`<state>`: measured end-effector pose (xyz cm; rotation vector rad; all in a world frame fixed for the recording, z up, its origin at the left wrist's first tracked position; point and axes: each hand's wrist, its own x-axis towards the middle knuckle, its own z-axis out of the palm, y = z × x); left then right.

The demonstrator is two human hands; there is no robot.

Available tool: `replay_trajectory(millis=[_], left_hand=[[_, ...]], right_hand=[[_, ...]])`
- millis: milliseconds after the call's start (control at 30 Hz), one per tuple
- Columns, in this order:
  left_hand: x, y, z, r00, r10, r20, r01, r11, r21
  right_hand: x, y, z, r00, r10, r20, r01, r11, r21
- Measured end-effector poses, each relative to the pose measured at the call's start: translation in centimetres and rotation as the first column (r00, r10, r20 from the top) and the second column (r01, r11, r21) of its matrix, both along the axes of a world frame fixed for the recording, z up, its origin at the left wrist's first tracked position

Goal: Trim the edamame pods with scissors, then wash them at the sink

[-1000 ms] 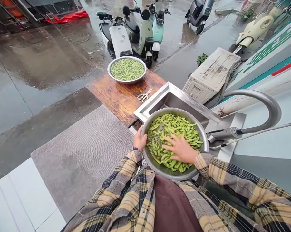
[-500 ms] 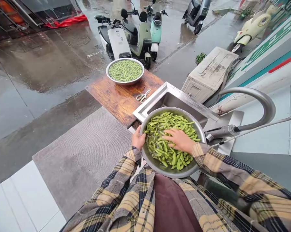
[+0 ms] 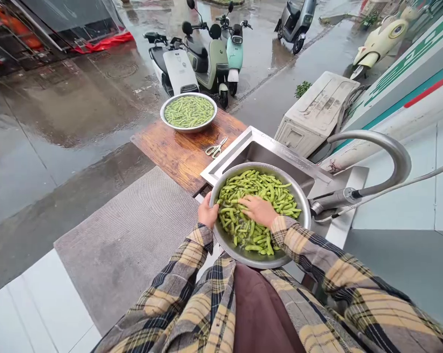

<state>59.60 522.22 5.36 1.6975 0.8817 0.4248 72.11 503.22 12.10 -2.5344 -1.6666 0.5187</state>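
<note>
A large metal basin (image 3: 228,243) of green edamame pods (image 3: 271,189) in water sits at the near edge of the sink (image 3: 239,156), in front of my body. My left hand (image 3: 207,214) grips its left rim, thumb on the inside and fingers around the outside. Inside the basin, my right hand (image 3: 258,210) lies palm down on the pods, fingers outstretched and tips partly among them. Whether any pod is under the palm is hidden. Farther off, a second metal basin (image 3: 189,130) of pods rests on a wooden board (image 3: 169,156), with scissors (image 3: 216,148) nearby.
A curved faucet (image 3: 401,162) arches at the right of the sink. Beyond it stands a dirty white box-shaped unit (image 3: 317,105). Several scooters, among them an olive one (image 3: 216,61), are parked on wet pavement. A grey mat (image 3: 133,245) lies at the left.
My right hand has moved left and slightly toward me across the pods, shifting those near it. My left hand stays on the rim. The whole view has shifted slightly.
</note>
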Motion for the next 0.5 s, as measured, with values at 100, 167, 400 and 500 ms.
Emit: replay_trajectory(millis=[100,167,400,500], left_hand=[[-0.1,0.2,-0.6,1.0,0.014,-0.021,-0.014,1.0,0.017],[-0.3,0.3,-1.0,1.0,-0.008,-0.016,0.008,1.0,0.001],[-0.7,0.0,-1.2,0.999,0.034,-0.021,-0.035,0.999,-0.026],[-0.7,0.0,-0.9,0.999,0.04,0.001,-0.04,0.999,-0.012]], right_hand=[[0.6,-5.3,1.4,0.983,0.181,-0.03,-0.181,0.983,0.019],[-0.1,-8.0,1.6,0.938,0.342,-0.063,-0.343,0.939,0.0],[-3.1,-2.2,-1.7,0.943,0.333,-0.011,-0.333,0.939,-0.091],[-2.8,0.1,-1.6,0.989,0.141,-0.033,-0.142,0.989,-0.041]])
